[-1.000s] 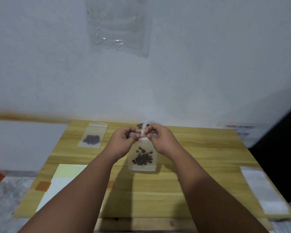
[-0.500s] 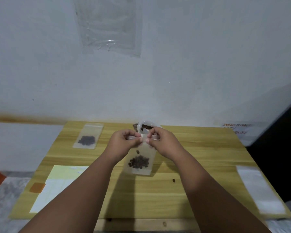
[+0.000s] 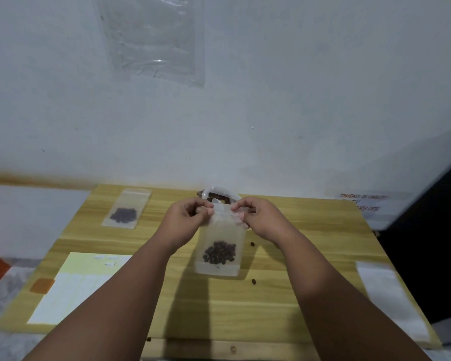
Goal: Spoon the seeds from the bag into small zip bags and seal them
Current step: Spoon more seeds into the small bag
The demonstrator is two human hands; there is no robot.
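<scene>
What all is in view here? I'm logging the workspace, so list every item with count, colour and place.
held zip bag: one, clear with dark seeds, hanging above table centre
filled zip bag: one, clear with dark seeds, flat at far left
seed bag: one, clear, open, far centre behind the hands
loose seeds: two, dark, on the table right of the held bag
label sheet: one, pale yellow and white, near left
white packet: one, near right edge
table: one, light wood
plastic sheet: one, clear, on the wall
left hand: pinching the held bag's top
right hand: pinching the held bag's top
</scene>
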